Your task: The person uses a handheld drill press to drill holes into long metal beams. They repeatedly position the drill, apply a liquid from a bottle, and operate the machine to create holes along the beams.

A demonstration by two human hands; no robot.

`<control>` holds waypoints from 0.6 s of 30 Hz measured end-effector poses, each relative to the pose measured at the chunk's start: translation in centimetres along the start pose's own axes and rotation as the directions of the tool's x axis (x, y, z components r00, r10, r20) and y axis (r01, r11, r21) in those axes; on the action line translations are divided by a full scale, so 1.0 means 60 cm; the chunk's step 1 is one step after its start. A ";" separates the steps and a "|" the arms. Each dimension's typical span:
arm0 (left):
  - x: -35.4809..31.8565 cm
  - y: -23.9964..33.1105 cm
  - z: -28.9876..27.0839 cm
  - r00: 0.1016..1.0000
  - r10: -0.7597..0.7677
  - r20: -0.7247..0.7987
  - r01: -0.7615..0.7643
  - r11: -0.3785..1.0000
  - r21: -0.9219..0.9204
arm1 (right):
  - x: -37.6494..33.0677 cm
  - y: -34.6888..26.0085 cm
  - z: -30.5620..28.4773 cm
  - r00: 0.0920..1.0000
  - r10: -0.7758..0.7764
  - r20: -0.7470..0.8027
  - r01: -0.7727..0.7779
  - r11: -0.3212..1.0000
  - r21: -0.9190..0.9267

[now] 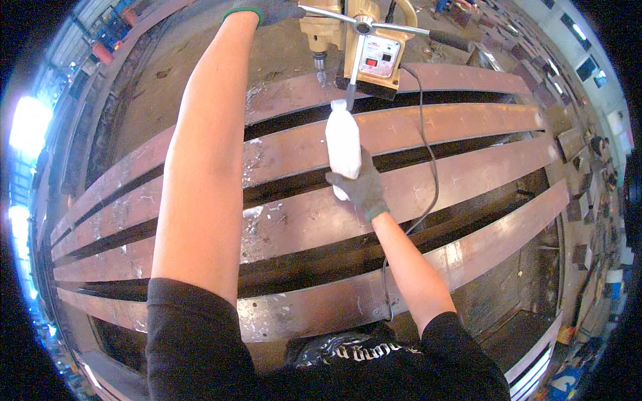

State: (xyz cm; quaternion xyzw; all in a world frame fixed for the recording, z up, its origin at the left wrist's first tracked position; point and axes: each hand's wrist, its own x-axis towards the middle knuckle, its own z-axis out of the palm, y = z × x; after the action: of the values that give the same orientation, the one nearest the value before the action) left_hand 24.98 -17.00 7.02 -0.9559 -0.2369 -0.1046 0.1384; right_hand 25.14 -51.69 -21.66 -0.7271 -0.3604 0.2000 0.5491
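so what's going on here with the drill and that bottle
A person is standing over long rusty steel beams with a tan magnetic drill sitting on the far one. The gloved left hand is up at the drill, at the top edge of the picture, so its grip is partly cut off. The gloved right hand holds a white squeeze bottle pointed toward the drill bit. A black cord trails from the drill back across the beams.

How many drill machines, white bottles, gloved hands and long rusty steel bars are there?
Drill machine: 1
White bottle: 1
Gloved hands: 2, left hand and right hand
Long rusty steel bars: 5 clearly showing
Total: 9
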 end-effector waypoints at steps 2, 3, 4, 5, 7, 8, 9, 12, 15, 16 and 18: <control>0.006 -0.006 0.010 1.000 0.017 0.003 -0.017 0.999 0.029 | -0.018 0.032 0.001 0.995 -0.100 -0.020 0.096 0.982 -0.164; 0.009 -0.006 0.012 1.000 0.024 0.010 -0.025 0.999 0.044 | -0.025 0.047 0.001 0.997 -0.070 -0.014 0.067 0.983 -0.169; 0.010 -0.011 0.016 1.000 0.026 0.018 -0.027 0.998 0.061 | -0.029 0.049 0.002 0.999 -0.042 -0.003 0.041 0.984 -0.173; 0.010 -0.017 0.022 0.998 0.058 -0.015 -0.058 0.998 0.016 | -0.032 0.052 0.002 1.000 -0.014 0.008 0.016 0.984 -0.177; 0.007 -0.023 0.027 0.989 0.120 -0.088 -0.126 0.990 -0.069 | -0.033 0.054 0.006 1.000 -0.022 -0.016 0.019 0.983 -0.184; 0.007 -0.022 0.027 0.991 0.113 -0.079 -0.116 0.992 -0.043 | -0.033 0.054 0.008 0.999 -0.026 -0.029 0.020 0.982 -0.188; 0.008 -0.022 0.026 0.992 0.104 -0.070 -0.106 0.994 -0.016 | -0.032 0.057 0.012 0.998 -0.057 -0.032 0.051 0.985 -0.164; 0.013 -0.038 0.049 0.982 0.114 -0.151 -0.121 0.992 -0.034 | -0.031 0.059 0.019 0.995 -0.093 -0.046 0.086 0.988 -0.131; 0.011 -0.014 0.040 0.993 0.055 -0.103 -0.058 0.998 -0.027 | -0.032 0.057 0.015 0.996 -0.018 -0.083 0.003 0.984 -0.178; 0.007 -0.010 0.030 0.998 0.016 -0.057 -0.016 1.000 0.002 | -0.032 0.055 0.019 0.996 -0.003 -0.090 -0.015 0.980 -0.198; -0.003 -0.009 0.017 0.999 -0.018 -0.041 0.019 1.000 0.014 | -0.029 0.050 0.031 0.994 0.019 -0.110 -0.039 0.981 -0.190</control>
State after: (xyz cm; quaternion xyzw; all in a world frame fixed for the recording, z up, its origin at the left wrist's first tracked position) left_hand 24.70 -16.31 6.10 -0.9502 -0.2437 -0.1239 0.1493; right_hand 23.64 -52.18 -25.27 -0.7915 -0.3373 0.1330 0.4921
